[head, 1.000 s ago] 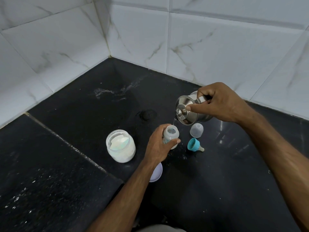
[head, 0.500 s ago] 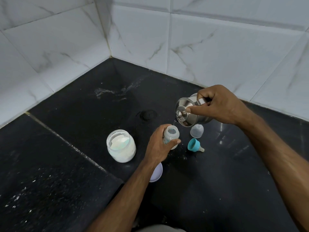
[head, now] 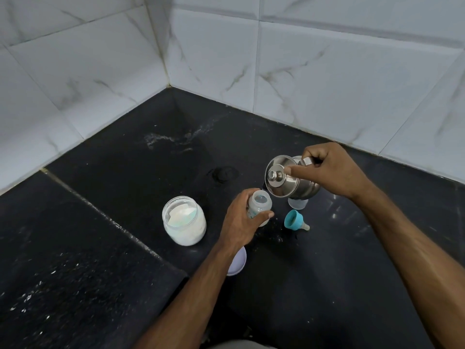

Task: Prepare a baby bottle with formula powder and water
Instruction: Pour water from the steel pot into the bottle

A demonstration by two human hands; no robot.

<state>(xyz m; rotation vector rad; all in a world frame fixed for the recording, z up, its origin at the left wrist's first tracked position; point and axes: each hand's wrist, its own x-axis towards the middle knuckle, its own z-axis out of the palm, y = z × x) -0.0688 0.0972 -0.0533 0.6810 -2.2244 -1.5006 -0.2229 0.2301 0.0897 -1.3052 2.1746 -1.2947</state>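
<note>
My left hand [head: 240, 219] is wrapped around a small clear baby bottle [head: 260, 204] that stands upright and uncapped on the black counter [head: 327, 273]. My right hand [head: 332, 170] grips the handle of a steel kettle [head: 286, 178], tilted toward the bottle's mouth, with a fingertip pressing on its lid. An uncovered jar of white formula powder [head: 183, 220] stands left of the bottle. The teal bottle nipple ring [head: 294, 220] lies on its side to the right. A clear bottle cap [head: 298, 203] sits just under the kettle.
A pale lilac lid [head: 237, 261] lies partly hidden under my left forearm. White marble-look tiled walls [head: 327, 71] meet in a corner behind the counter. A small dark drain-like spot [head: 224, 173] and white smears mark the counter behind the kettle.
The kettle has stayed tilted over the bottle; the thin stream seen under its spout earlier is no longer visible. Both hands have barely moved.
</note>
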